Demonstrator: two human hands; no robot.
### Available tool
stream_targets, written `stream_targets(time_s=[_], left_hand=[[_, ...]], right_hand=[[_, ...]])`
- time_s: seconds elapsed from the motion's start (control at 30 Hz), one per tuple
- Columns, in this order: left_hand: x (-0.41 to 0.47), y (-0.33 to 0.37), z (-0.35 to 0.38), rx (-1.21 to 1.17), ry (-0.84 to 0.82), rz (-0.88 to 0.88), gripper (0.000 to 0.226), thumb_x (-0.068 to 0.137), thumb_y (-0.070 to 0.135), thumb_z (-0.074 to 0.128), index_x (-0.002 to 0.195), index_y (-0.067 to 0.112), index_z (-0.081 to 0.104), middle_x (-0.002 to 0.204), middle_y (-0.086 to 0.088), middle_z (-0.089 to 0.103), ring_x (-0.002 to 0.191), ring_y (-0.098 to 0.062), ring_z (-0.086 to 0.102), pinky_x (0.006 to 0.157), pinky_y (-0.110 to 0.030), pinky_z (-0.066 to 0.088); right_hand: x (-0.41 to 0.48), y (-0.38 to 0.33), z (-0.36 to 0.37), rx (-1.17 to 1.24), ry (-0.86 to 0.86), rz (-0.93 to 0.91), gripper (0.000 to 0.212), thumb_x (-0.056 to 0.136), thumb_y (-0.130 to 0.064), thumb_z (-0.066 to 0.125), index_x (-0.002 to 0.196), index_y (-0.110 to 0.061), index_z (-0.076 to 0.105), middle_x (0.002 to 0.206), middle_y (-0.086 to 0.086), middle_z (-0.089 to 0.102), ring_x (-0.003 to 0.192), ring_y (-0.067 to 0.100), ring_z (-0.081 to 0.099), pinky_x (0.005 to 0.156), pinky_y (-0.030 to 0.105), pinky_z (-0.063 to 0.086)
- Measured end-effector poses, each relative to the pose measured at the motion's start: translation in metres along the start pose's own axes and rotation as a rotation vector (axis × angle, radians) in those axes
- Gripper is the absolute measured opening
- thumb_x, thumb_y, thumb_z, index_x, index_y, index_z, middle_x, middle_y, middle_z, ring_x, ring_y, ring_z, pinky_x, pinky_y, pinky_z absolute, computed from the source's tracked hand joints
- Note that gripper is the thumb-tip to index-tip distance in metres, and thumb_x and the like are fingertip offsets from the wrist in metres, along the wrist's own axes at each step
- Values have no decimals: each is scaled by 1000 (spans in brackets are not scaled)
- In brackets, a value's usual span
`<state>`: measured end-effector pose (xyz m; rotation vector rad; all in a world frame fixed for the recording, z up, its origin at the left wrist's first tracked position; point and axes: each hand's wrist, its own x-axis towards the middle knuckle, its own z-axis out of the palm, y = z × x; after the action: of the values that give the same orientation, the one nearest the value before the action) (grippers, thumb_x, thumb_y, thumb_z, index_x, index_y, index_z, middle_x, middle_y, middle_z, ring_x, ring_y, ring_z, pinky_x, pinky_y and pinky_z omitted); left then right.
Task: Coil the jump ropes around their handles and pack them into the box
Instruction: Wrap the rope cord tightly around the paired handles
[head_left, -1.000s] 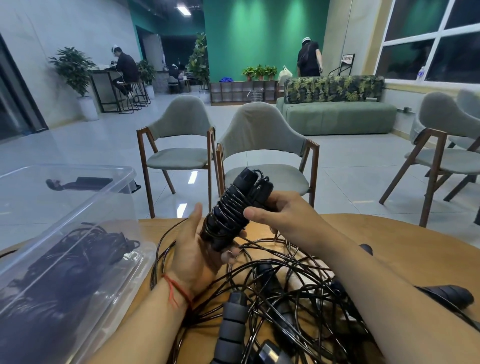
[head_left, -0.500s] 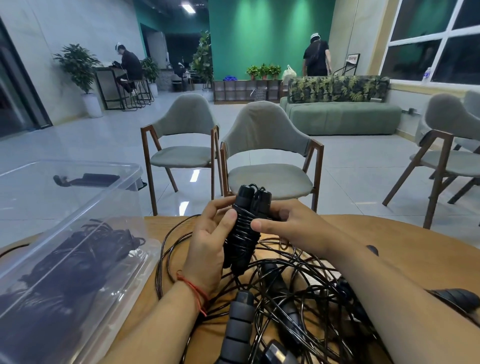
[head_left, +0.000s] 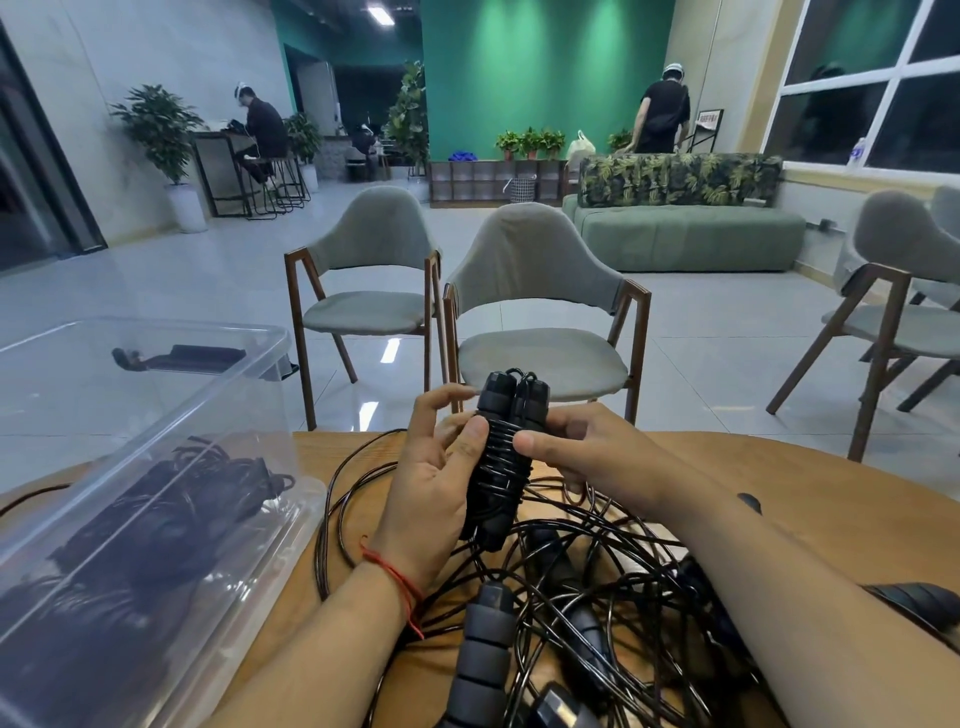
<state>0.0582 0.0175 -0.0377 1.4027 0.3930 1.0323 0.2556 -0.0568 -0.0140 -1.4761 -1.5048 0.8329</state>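
Gripped black cord-wound pair of jump-rope handles (head_left: 501, 457) upright above tangled loose black ropes (head_left: 597, 566) on round wooden table (head_left: 789, 499). Curled left hand (head_left: 431, 483) round its left side, thumb pressed on coils. Pinched right side with right hand (head_left: 587, 457), thumb in front. Held it right of clear plastic box (head_left: 208, 405).
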Motion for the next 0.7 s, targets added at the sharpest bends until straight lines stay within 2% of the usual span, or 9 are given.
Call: stream_targets(time_s=[0.1, 0.17, 0.23, 0.33, 0.43, 0.5, 0.57, 0.63, 0.7], left_hand=[[-2, -2, -1, 31, -7, 34, 22, 101, 25, 60, 122, 30, 57, 119, -7, 70, 97, -41, 75, 69, -52, 66], [-3, -5, -3, 25, -33, -9, 37, 100, 24, 70, 132, 28, 52, 125, -5, 69, 104, -39, 75, 72, -54, 66], [-3, -7, -4, -27, -77, -112, 56, 94, 25, 74, 142, 32, 46, 128, -7, 69, 108, -39, 75, 65, -50, 65], [-2, -6, -6, -33, -138, -161, 55, 96, 29, 72, 146, 35, 51, 123, -9, 73, 101, -42, 76, 57, -42, 64], [-2, -6, -4, 168, -6, -19, 49, 94, 32, 75, 140, 38, 57, 117, 3, 75, 102, -26, 77, 75, -36, 65], [-1, -11, -5, 375, 70, 111, 53, 94, 31, 77, 142, 40, 56, 115, 12, 72, 105, -13, 73, 84, -29, 62], [-1, -16, -6, 534, 115, 189, 60, 94, 32, 79, 146, 41, 51, 114, 16, 68, 104, -8, 69, 82, -25, 60], [0, -20, -9, 681, 146, 252, 67, 93, 37, 80, 149, 45, 45, 117, 16, 64, 102, -8, 68, 80, -28, 61], [0, -23, -9, 796, 178, 313, 71, 94, 39, 80, 152, 46, 40, 124, 15, 61, 104, -8, 66, 80, -34, 63]], right_hand=[[0, -2, -1, -6, 21, -5, 34, 100, -58, 67, 118, -31, 77, 103, -5, 78, 76, 5, 60, 72, 35, 45], [-1, -5, -1, 2, 48, 2, 32, 100, -55, 66, 120, -33, 78, 98, -12, 77, 75, -5, 61, 73, 30, 42], [-2, -8, -2, 9, 59, 7, 33, 99, -55, 67, 121, -34, 78, 99, -14, 77, 74, -7, 61, 73, 29, 41], [-2, -11, -3, -20, 31, 24, 35, 98, -57, 68, 122, -33, 78, 112, -12, 79, 90, -7, 66, 82, 32, 43], [1, -11, -3, -112, 83, 47, 36, 96, -58, 71, 122, -34, 78, 115, -16, 79, 111, 0, 70, 101, 39, 51], [3, -11, -1, -220, 162, 54, 38, 92, -62, 73, 118, -35, 79, 111, -18, 78, 110, -2, 69, 98, 35, 53], [3, -13, 0, -351, 227, 58, 42, 88, -69, 73, 111, -35, 79, 105, -18, 77, 103, -2, 67, 88, 31, 54], [2, -16, 0, -433, 267, 59, 43, 86, -73, 72, 104, -34, 77, 96, -17, 73, 93, 1, 65, 78, 31, 52], [1, -17, -1, -430, 276, 49, 43, 86, -71, 73, 108, -35, 77, 94, -15, 72, 91, 5, 64, 76, 34, 54]])
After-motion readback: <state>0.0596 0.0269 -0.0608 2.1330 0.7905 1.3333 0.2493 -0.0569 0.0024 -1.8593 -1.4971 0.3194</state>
